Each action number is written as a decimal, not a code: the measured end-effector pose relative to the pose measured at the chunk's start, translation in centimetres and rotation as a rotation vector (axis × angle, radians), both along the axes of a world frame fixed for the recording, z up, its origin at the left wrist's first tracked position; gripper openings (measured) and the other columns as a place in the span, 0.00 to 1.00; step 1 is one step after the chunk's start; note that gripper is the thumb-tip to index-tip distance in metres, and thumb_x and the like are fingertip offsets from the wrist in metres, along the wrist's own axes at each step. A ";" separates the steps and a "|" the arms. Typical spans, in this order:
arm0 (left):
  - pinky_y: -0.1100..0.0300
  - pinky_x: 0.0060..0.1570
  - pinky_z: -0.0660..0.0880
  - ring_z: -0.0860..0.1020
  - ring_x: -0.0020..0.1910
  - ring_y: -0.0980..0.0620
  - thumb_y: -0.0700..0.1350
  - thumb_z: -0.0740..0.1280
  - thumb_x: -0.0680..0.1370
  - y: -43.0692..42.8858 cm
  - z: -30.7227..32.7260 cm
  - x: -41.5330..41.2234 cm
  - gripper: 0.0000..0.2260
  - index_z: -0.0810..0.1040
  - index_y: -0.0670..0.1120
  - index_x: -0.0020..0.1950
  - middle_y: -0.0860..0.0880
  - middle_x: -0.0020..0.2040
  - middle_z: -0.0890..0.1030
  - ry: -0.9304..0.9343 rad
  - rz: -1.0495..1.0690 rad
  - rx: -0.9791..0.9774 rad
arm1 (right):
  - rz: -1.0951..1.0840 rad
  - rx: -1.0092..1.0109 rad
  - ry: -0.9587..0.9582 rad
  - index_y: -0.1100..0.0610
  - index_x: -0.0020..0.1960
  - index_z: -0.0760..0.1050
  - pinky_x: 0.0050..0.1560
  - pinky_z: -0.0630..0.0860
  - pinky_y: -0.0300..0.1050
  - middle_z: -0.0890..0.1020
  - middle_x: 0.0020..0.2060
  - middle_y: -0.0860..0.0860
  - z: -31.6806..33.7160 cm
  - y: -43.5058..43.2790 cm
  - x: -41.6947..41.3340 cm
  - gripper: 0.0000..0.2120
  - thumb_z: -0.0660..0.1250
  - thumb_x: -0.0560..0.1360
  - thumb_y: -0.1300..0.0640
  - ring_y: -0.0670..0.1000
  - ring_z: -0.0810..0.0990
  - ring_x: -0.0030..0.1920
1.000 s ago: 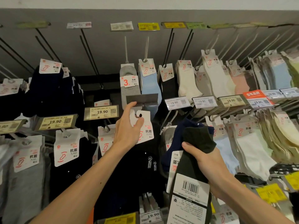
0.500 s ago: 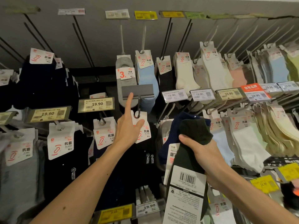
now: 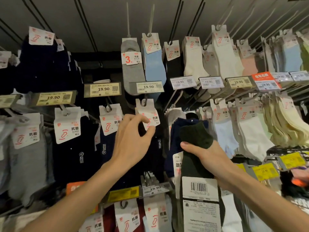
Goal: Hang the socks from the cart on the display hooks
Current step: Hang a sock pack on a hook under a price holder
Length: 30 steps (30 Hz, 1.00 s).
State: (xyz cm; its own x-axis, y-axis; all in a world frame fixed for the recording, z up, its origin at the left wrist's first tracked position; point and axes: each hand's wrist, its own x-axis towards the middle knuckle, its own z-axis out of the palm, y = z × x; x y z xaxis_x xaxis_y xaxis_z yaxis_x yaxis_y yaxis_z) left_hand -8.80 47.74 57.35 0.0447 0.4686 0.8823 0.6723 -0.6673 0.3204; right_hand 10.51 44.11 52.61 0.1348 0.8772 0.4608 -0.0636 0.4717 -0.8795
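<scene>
Dark socks [image 3: 196, 139], perhaps greenish-black, white barcode label [image 3: 199, 190].

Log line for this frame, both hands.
left hand: at hung pack's card, pinch unclear | right hand: holds dark sock pack, not yet hung

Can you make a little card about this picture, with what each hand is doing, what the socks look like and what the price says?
left hand: fingers curled at the white card of the hanging dark socks; grip unclear
right hand: grips the held dark socks, which carry a barcode label
hook: the white card hangs on it
price tag above left hand: 19.90
other colours on the upper row: grey socks, light blue socks, white socks
</scene>
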 end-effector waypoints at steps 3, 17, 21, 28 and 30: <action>0.63 0.40 0.78 0.79 0.40 0.58 0.48 0.70 0.78 -2.8 -3.0 -0.4 0.04 0.80 0.56 0.43 0.55 0.40 0.81 -0.059 -0.280 -0.190 | 0.032 0.037 -0.107 0.54 0.55 0.80 0.44 0.81 0.44 0.87 0.43 0.54 -1.2 -0.2 -1.5 0.13 0.75 0.72 0.57 0.52 0.86 0.44; 0.64 0.61 0.71 0.73 0.55 0.70 0.76 0.54 0.70 -6.3 -8.0 -1.3 0.14 0.72 0.75 0.48 0.65 0.54 0.73 -0.131 -0.374 -0.623 | 0.395 -0.109 -0.019 0.53 0.56 0.83 0.55 0.77 0.49 0.87 0.51 0.53 -2.7 -1.2 -6.9 0.24 0.64 0.70 0.39 0.50 0.85 0.55; 0.63 0.55 0.76 0.76 0.54 0.65 0.61 0.73 0.72 -5.9 -8.5 -1.8 0.14 0.72 0.65 0.52 0.62 0.55 0.75 -0.112 -0.299 -0.547 | 0.434 -0.158 0.005 0.43 0.45 0.85 0.41 0.80 0.35 0.87 0.45 0.41 -2.0 -1.6 -7.5 0.26 0.50 0.78 0.34 0.38 0.85 0.46; 0.60 0.42 0.82 0.85 0.41 0.55 0.44 0.68 0.80 -6.0 -7.3 -3.8 0.03 0.81 0.51 0.51 0.51 0.41 0.87 -0.582 -0.583 -0.777 | 0.276 -0.096 -0.031 0.44 0.64 0.73 0.58 0.78 0.51 0.86 0.53 0.44 -3.0 -1.4 -7.7 0.13 0.64 0.80 0.49 0.48 0.85 0.53; 0.61 0.36 0.80 0.85 0.39 0.52 0.43 0.68 0.80 -5.9 -7.0 -4.3 0.05 0.82 0.46 0.53 0.48 0.40 0.86 -0.649 -0.615 -0.790 | 0.273 -0.097 -0.038 0.49 0.66 0.73 0.59 0.79 0.54 0.86 0.53 0.48 -3.4 -1.8 -7.8 0.18 0.68 0.77 0.55 0.51 0.85 0.54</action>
State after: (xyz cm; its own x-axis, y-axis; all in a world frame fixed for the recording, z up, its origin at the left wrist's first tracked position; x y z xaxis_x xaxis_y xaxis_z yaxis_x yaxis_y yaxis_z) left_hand -13.10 41.89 50.33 0.1037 0.9482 0.3004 -0.1301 -0.2865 0.9492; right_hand 2.66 42.31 49.20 -0.1282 0.9190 0.3729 -0.1425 0.3550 -0.9239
